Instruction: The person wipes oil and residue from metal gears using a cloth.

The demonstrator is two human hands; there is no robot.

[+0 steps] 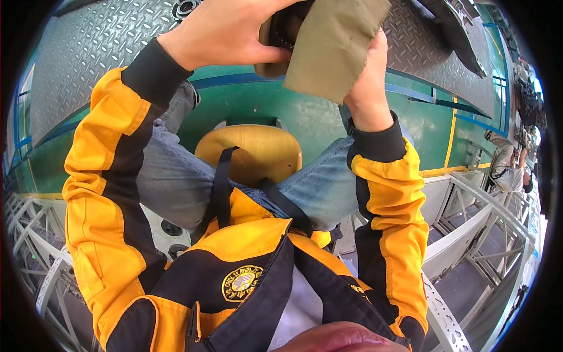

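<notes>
My left hand (228,35) grips a hollow part (270,69) with a dark inside and a brownish rim, at the top of the view. Its thumb lies along the near side of the part. In my right hand (371,83) is a piece of olive-tan cloth-like sheet (332,53) with frayed edges. The sheet hangs over the right side of the part and hides much of it. The fingers of my right hand are mostly covered by the sheet, so I cannot tell whether they also touch the part.
Steel checker plate (96,48) spans the far side, with a toothed ring (184,8) and a large dark part (457,35) on it. Between my legs is a wooden seat (255,145). White metal frames (475,207) stand behind on the right. Another person (506,167) is farther right.
</notes>
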